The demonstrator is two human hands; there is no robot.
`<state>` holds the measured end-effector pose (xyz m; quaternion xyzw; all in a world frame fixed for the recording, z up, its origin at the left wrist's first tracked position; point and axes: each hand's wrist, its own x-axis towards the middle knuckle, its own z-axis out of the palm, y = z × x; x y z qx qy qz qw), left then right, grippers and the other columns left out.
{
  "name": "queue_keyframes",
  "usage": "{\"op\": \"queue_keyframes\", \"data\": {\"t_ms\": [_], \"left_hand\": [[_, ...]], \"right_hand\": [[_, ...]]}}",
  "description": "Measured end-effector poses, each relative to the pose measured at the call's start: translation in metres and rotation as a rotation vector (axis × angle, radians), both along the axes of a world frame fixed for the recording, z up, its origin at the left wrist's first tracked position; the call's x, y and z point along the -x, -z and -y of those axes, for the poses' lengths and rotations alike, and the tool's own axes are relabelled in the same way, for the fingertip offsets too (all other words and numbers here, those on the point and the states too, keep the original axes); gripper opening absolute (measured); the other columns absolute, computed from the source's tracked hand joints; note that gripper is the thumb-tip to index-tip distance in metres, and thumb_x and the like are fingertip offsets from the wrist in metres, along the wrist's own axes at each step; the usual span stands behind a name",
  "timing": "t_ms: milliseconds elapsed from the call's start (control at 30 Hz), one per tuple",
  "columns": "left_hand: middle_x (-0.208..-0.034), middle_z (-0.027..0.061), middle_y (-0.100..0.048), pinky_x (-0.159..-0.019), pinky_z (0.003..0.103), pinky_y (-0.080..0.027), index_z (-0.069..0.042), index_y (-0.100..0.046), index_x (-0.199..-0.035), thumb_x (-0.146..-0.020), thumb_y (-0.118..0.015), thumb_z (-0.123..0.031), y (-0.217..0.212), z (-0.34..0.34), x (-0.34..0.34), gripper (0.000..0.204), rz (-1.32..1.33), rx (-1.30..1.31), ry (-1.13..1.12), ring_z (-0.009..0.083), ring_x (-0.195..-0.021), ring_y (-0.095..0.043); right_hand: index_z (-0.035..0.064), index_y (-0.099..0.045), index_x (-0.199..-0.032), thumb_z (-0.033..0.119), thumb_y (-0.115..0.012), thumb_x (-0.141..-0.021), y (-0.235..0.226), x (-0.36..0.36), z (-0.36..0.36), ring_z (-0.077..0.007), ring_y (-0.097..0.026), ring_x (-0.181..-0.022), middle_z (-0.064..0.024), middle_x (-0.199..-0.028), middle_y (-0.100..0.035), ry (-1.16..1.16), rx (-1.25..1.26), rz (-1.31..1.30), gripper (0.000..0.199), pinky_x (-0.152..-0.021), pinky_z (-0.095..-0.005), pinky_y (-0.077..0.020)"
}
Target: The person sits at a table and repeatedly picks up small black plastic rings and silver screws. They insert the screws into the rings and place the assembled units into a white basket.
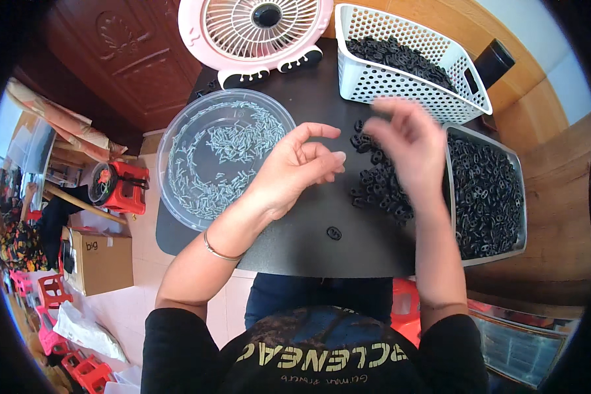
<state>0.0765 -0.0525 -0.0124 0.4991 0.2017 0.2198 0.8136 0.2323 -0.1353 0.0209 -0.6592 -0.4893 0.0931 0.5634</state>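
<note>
My left hand (294, 168) hovers over the black table (289, 243) beside a clear round bowl (177, 200) of small pale pins. Its fingers are curled toward the thumb, and anything small inside them is hidden. My right hand (406, 141) is blurred with motion, fingers spread, just above a loose pile of black oval rings (374, 187). One single black ring (334, 233) lies apart near the table's front edge.
A metal tray (520, 197) full of black rings sits at the right. A white perforated basket (374, 82) of black parts stands at the back right, a pink fan (256, 29) at the back. Red stools and a cardboard box stand on the floor at left.
</note>
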Motion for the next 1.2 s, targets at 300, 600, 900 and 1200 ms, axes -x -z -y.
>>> {"op": "queue_keyframes", "data": {"t_ms": [300,600,900,1200], "left_hand": [[-0.077,0.0003,-0.058,-0.060,0.017,-0.042,-0.002,-0.053,-0.099,-0.080,-0.060,-0.008,-0.005,0.006,-0.002,0.021,-0.082,-0.353,0.223,0.0040,-0.067,-0.053],[-0.076,-0.0003,-0.058,-0.063,0.020,-0.043,0.000,-0.057,-0.087,-0.079,-0.058,-0.003,-0.025,-0.050,0.042,0.008,-0.245,-0.965,-0.296,0.0059,-0.069,-0.053],[-0.074,0.0100,-0.057,-0.065,0.036,-0.046,-0.004,-0.060,-0.076,-0.067,-0.060,-0.002,-0.023,-0.041,0.069,0.009,-0.713,-1.610,0.020,0.0275,-0.073,-0.058],[-0.075,0.0095,-0.056,-0.065,0.038,-0.046,-0.004,-0.060,-0.073,-0.067,-0.060,-0.005,-0.017,-0.042,0.068,0.006,-0.732,-1.703,0.097,0.0293,-0.073,-0.057]], "right_hand": [[0.0033,-0.060,-0.101,0.023,-0.067,-0.073,-0.037,-0.099,-0.055,-0.0189,-0.059,-0.083,-0.0110,-0.088,-0.062,0.606,-0.212,0.810,0.035,-0.073,-0.0301,-0.0458],[0.0022,-0.060,-0.091,0.006,-0.064,-0.072,0.007,0.006,0.031,-0.0185,-0.060,-0.068,-0.0092,-0.079,-0.058,-0.728,0.436,0.256,0.020,-0.064,-0.0291,-0.0478],[0.0041,-0.063,-0.087,0.006,-0.063,-0.075,0.032,0.005,0.025,-0.0134,-0.058,-0.062,-0.0061,-0.074,-0.060,-0.501,0.259,0.154,0.012,-0.057,-0.0244,-0.0459],[0.0049,-0.064,-0.085,0.006,-0.064,-0.075,0.045,-0.003,0.027,-0.0094,-0.053,-0.055,-0.0042,-0.073,-0.060,-0.363,0.179,0.104,0.010,-0.052,-0.0224,-0.0432]]}}
